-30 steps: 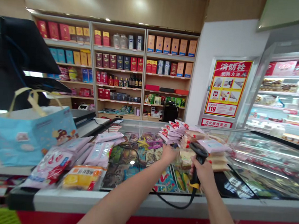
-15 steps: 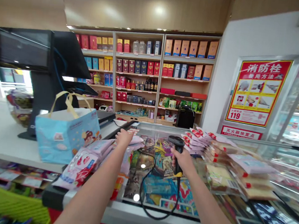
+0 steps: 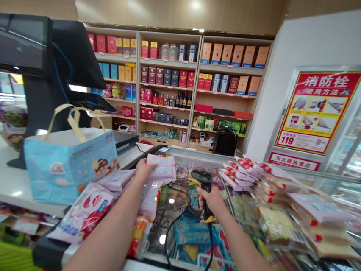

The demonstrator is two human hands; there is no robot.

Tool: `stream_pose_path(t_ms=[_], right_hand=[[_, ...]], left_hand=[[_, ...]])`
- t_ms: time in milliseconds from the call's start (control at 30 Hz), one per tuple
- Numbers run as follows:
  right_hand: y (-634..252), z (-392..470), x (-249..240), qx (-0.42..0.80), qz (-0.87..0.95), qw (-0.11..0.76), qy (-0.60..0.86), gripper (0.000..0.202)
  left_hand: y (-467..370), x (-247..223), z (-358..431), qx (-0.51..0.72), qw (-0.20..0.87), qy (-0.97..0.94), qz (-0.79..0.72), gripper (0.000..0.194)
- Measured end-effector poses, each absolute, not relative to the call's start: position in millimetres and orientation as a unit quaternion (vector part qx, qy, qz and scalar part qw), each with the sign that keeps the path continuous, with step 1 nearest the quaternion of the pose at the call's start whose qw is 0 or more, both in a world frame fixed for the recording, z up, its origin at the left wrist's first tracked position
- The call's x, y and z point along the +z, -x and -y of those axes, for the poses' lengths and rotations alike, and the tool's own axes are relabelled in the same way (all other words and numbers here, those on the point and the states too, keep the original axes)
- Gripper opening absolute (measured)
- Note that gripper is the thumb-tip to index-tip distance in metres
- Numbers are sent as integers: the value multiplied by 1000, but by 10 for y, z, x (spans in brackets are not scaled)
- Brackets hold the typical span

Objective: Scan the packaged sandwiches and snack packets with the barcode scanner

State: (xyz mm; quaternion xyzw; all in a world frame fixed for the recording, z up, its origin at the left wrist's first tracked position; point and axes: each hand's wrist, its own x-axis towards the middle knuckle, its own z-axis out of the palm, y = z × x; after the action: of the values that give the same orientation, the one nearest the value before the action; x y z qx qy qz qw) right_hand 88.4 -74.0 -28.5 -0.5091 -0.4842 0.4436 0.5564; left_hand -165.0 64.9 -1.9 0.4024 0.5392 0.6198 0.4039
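My left hand [image 3: 143,169] is closed on the edge of a small pale pink packet [image 3: 161,167], printed side up, over the left part of the glass counter [image 3: 165,227]. Below and beside that hand lie more pink packets [image 3: 92,208] and an orange-and-red packet [image 3: 140,234]. My right hand [image 3: 214,202] grips a black and yellow barcode scanner [image 3: 206,193] by its handle, its head pointing left towards the held packet. The scanner's black cable [image 3: 168,258] loops down over the glass.
A light blue bag [image 3: 65,167] stands on the white counter at left, before a black register screen [image 3: 15,43]. At right are stacked pink packets [image 3: 239,173] and packs of sliced bread [image 3: 279,224]. Shelves of boxes [image 3: 170,77] line the back.
My left hand, earlier open-fingered over the packets, now has hold of a pink packet. The scanner has moved slightly left and down and turned towards it. The view has shifted a little.
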Motion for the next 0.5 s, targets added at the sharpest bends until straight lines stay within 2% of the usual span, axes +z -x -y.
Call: stream_pose_path(t_ms=[67,133,233,500], right_hand=[[-855,801,-230,457,492,556,489,38],[-832,863,-171,477,500,554,464,39],[-806,937,-125,511,513,541,428,42],[-692,982,-192,518,582,462,423,37]], left_hand=[[1545,21,-627,623,477,-373,-495,28],[1437,50,-578,632,529,-353,-443,20],[1300,73,-488,647,570,-340,-376,18],[1034,-19,-407,599,599,-395,-356,23]])
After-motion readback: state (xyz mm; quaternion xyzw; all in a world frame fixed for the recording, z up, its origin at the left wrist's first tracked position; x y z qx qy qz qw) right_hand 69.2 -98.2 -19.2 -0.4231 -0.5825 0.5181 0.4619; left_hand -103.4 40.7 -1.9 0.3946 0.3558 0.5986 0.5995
